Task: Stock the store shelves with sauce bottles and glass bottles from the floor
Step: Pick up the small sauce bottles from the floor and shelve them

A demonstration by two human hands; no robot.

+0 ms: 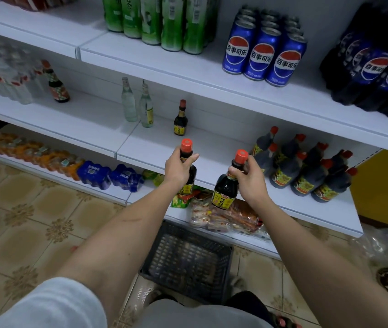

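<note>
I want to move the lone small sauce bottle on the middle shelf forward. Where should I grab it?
Take the small sauce bottle with a grip around its narrow neck below the red cap, coming from the front: it stands upright, with free space around it.

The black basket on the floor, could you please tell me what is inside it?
The black basket looks empty: only its slotted bottom and walls show. Its near edge is cut off by the person's lap, so anything lying there cannot be seen.
</note>
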